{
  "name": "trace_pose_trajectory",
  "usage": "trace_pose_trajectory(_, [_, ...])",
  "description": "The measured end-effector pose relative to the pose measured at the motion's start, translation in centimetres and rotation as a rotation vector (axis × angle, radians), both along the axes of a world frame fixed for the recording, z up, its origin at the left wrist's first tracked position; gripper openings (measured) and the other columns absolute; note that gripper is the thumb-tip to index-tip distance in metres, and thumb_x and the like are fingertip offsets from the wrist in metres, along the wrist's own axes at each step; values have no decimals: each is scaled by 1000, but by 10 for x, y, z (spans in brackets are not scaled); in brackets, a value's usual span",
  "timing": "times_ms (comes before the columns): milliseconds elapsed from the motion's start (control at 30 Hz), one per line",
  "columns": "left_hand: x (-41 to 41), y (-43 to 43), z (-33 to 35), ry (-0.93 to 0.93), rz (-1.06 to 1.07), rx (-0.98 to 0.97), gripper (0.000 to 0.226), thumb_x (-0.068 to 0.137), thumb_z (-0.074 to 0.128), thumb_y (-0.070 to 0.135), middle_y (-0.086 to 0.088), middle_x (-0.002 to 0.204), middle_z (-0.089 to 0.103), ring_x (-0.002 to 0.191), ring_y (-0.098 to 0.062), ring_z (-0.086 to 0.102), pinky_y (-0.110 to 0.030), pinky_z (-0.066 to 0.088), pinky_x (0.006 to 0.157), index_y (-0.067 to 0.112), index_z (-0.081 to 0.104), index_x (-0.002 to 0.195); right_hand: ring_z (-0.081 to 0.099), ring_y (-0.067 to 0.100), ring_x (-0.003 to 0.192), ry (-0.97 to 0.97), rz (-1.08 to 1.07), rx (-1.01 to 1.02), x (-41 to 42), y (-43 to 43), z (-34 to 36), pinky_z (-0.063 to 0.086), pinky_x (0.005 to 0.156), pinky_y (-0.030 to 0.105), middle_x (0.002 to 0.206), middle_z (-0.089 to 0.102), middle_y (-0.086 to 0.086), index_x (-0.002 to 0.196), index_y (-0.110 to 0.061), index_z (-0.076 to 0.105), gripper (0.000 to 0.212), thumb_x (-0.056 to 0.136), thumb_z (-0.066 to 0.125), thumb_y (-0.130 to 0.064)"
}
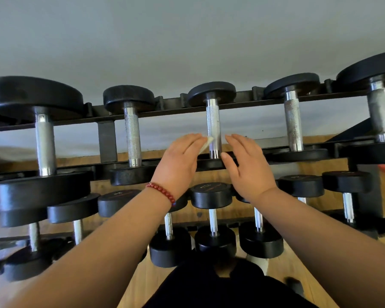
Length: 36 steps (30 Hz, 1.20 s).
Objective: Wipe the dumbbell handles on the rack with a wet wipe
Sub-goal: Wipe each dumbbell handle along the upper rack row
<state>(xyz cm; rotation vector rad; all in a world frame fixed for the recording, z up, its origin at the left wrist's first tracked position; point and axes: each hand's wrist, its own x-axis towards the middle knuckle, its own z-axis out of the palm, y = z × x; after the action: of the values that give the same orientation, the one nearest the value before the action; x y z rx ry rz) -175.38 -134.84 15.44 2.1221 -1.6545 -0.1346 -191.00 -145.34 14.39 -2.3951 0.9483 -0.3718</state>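
Note:
A black rack (169, 101) carries black dumbbells with knurled chrome handles on an upper and a lower tier. My left hand (178, 163), with a red bead bracelet at the wrist, holds a white wet wipe (206, 144) in its fingertips, just left of the lower end of the middle upper handle (213, 124). The wipe's edge touches or nearly touches that handle. My right hand (248, 167) is beside the same handle on its right, fingers straight and relaxed, holding nothing. Neighbouring upper handles stand to the left (132, 134) and right (293, 123).
Smaller dumbbells (212, 218) sit on the lower tier under my hands. A big dumbbell (43, 138) is at far left, another (379, 116) at far right. A grey wall is behind the rack, a wooden floor (142, 283) below. My dark-clothed legs (220, 290) are at the bottom.

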Motion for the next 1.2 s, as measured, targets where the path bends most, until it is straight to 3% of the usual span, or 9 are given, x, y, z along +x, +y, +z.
trace_pose_trajectory(100, [-19, 0, 5, -132, -42, 55, 55, 77, 61, 0, -13, 129, 59, 120, -31, 56, -48, 48, 101, 4, 54, 131, 42, 31, 132, 19, 103, -140, -16, -6, 4, 38, 108, 48, 141, 49, 13, 140, -8, 47, 59, 98, 31, -45])
trace_pose_trajectory(233, [-53, 2, 14, -203, -10, 29, 56, 74, 62, 3, -13, 129, 60, 120, -32, 57, -47, 48, 100, 5, 55, 130, 47, 35, 128, 40, 207, -277, -44, -16, 7, 42, 105, 50, 136, 53, 16, 138, -6, 50, 54, 98, 37, -40])
trace_pose_trajectory(367, [-86, -1, 17, -235, 47, 41, 69, 65, 82, -2, -13, 128, 61, 120, -31, 58, -43, 41, 102, 5, 58, 129, 45, 35, 130, 75, 246, -327, -74, -27, 14, 40, 106, 48, 138, 53, 15, 139, -9, 49, 54, 98, 35, -41])
trace_pose_trajectory(500, [-118, -12, 25, -279, 66, 54, 73, 58, 86, -2, -12, 126, 63, 118, -30, 60, -40, 39, 100, 5, 60, 126, 46, 36, 130, 107, 260, -365, -101, -39, 21, 38, 106, 47, 137, 54, 15, 138, -10, 51, 56, 96, 33, -42])
trace_pose_trajectory(633, [-137, -28, 30, -259, 83, 94, 72, 63, 83, -5, -13, 130, 60, 122, -32, 56, -48, 46, 100, 5, 56, 130, 46, 36, 130, 129, 256, -375, -122, -54, 27, 39, 105, 48, 136, 55, 16, 137, -10, 52, 53, 96, 36, -41])
trace_pose_trajectory(833, [-146, -59, 41, -254, 73, 116, 69, 69, 79, -3, -12, 133, 58, 125, -30, 54, -42, 40, 103, 7, 54, 133, 39, 33, 137, 183, 170, -330, -131, -74, 29, 32, 111, 46, 144, 48, 14, 140, -13, 49, 50, 96, 50, -37])
trace_pose_trajectory(1033, [-130, -88, 41, -239, 4, 121, 64, 87, 63, 0, -9, 149, 43, 139, -26, 37, -31, 16, 110, 12, 41, 145, 34, 31, 139, 224, 51, -261, -114, -91, 31, 30, 114, 47, 147, 44, 13, 143, -14, 44, 52, 97, 42, -39])
trace_pose_trajectory(1200, [-116, -110, 31, -178, -39, 140, 67, 93, 56, 5, -3, 158, 28, 146, -21, 22, -32, 14, 118, 18, 27, 152, 36, 30, 138, 217, -41, -232, -110, -107, 29, 32, 114, 47, 145, 45, 13, 143, -11, 43, 53, 97, 40, -39])
